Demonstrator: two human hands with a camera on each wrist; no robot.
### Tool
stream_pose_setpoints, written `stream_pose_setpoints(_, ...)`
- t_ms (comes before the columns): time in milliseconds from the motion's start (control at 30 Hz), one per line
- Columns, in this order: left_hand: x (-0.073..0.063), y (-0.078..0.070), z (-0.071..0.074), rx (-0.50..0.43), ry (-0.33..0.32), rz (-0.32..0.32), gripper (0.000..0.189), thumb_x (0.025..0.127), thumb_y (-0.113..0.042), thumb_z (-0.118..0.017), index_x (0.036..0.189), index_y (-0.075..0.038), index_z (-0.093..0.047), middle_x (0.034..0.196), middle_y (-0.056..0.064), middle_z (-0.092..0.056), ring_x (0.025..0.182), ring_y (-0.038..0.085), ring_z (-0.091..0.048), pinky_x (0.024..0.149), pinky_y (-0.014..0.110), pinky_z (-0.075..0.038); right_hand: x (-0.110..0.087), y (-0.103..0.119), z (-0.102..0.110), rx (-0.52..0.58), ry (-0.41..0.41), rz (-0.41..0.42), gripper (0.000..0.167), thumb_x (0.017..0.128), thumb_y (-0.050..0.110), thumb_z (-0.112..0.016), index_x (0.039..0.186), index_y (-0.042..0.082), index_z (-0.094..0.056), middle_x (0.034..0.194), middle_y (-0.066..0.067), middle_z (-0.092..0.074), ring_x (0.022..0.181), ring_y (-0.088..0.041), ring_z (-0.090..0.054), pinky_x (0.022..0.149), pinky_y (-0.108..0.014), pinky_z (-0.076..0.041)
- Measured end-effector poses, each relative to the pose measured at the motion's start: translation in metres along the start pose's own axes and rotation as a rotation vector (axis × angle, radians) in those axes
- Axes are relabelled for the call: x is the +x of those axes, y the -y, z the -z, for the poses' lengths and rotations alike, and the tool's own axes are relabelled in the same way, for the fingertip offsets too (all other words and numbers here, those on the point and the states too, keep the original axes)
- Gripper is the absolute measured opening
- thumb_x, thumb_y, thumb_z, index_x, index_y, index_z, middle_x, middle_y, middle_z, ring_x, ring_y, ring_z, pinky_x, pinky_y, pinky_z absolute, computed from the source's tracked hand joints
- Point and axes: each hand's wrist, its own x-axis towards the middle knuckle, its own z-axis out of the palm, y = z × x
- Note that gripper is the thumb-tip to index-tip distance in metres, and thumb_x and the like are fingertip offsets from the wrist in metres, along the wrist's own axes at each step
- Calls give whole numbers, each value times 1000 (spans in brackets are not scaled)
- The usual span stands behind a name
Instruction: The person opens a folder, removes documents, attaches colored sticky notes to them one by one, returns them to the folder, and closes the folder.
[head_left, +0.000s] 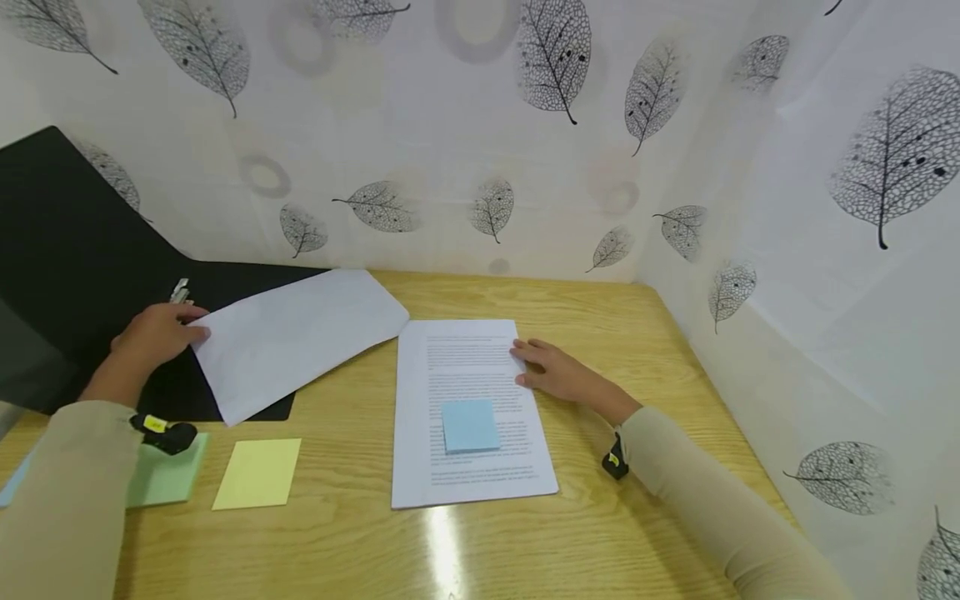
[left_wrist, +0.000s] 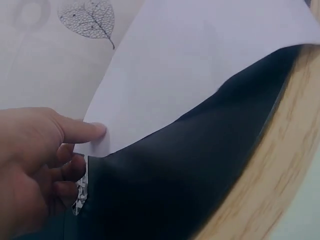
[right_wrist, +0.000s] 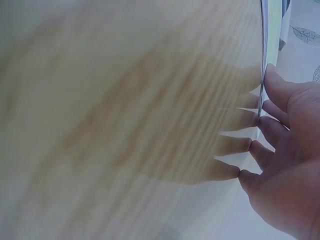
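In the head view my left hand [head_left: 153, 337] pinches the near left edge of a blank white sheet of paper [head_left: 300, 337] between thumb and fingers. The sheet is raised over an opened black clip folder [head_left: 247, 279], whose metal clip [head_left: 180, 292] shows just behind the hand. In the left wrist view the thumb lies on top of the paper [left_wrist: 165, 65]. My right hand [head_left: 558, 372] touches the right edge of a stack of printed pages [head_left: 468, 367], its fingertips against the sheets. A blue sticky note pad [head_left: 470, 425] lies on that stack.
On the wooden table [head_left: 337, 542], a yellow sticky pad [head_left: 258, 473] lies near the front left. Beside it a green pad [head_left: 168, 475] is partly under my left wrist. A leaf-patterned curtain [head_left: 420, 125] stands behind the table and along its right side.
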Motion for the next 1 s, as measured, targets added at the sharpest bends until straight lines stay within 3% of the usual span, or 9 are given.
stream_pose_setpoints(100, -2, 1, 3, -69, 14, -31, 61, 102, -31, -60, 147, 4, -40, 146, 43, -30, 128, 61, -31, 105, 76, -28, 0, 1, -1, -7, -8, -2, 64, 102, 31, -60, 157, 10, -35, 166, -9, -27, 154, -40, -17, 122, -58, -21)
stream_pose_setpoints(200, -4, 2, 7, -119, 31, -60, 67, 101, -33, -62, 150, 3, -36, 147, 45, -26, 129, 62, -30, 104, 76, -30, -1, 2, -1, -14, -12, -1, 63, 102, 32, -60, 157, 10, -36, 166, -9, -27, 154, -39, -17, 122, -58, -21)
stream_pose_setpoints(333, -13, 1, 12, -161, 48, -67, 77, 100, -48, -59, 155, -3, -31, 150, 45, -23, 131, 63, -27, 102, 78, -28, -1, 2, 0, -16, -14, -2, 64, 102, 32, -60, 157, 10, -35, 165, -9, -27, 154, -39, -17, 122, -58, -20)
stream_pose_setpoints(400, -20, -3, 14, -195, 48, -80, 80, 98, -56, -57, 156, -6, -33, 151, 41, -27, 129, 58, -32, 101, 73, -37, -1, 1, -1, -16, -14, -3, 64, 102, 32, -59, 157, 10, -35, 166, -9, -27, 154, -39, -17, 122, -58, -20)
stream_pose_setpoints(467, -29, -8, 16, -229, 34, -97, 79, 95, -63, -55, 155, -12, -40, 144, 31, -43, 119, 47, -44, 93, 56, -50, -1, 1, -1, -13, -14, -6, 64, 103, 32, -59, 157, 10, -35, 166, -9, -26, 154, -39, -16, 122, -58, -20)
stream_pose_setpoints(533, -38, -13, 19, -261, 28, -118, 68, 94, -64, -56, 149, -24, -52, 127, 8, -60, 104, 31, -51, 80, 39, -53, -1, 2, -2, -10, -11, -8, 64, 103, 32, -59, 157, 9, -34, 166, -10, -26, 154, -40, -16, 122, -58, -20)
stream_pose_setpoints(633, -52, -20, 23, -318, 38, -139, 42, 96, -62, -55, 131, -41, -65, 96, -16, -58, 84, 16, -51, 66, 27, -47, -2, 3, -2, -8, -6, -10, 65, 103, 32, -59, 157, 9, -34, 165, -10, -26, 154, -40, -16, 122, -58, -19)
stream_pose_setpoints(700, -61, -24, 25, -359, 63, -158, 32, 99, -57, -54, 125, -43, -67, 88, -19, -55, 80, 13, -51, 64, 26, -47, -2, 4, -1, -11, -7, -8, 64, 102, 32, -59, 157, 9, -34, 165, -10, -26, 154, -41, -16, 122, -58, -19)
stream_pose_setpoints(1000, -91, -58, 9, -419, 214, -295, 41, 104, -35, -57, 139, -13, -58, 81, -2, -49, 68, 18, -46, 60, 33, -40, -3, 6, 1, -3, -3, -18, 64, 102, 31, -59, 157, 9, -34, 166, -10, -26, 154, -40, -15, 123, -57, -18)
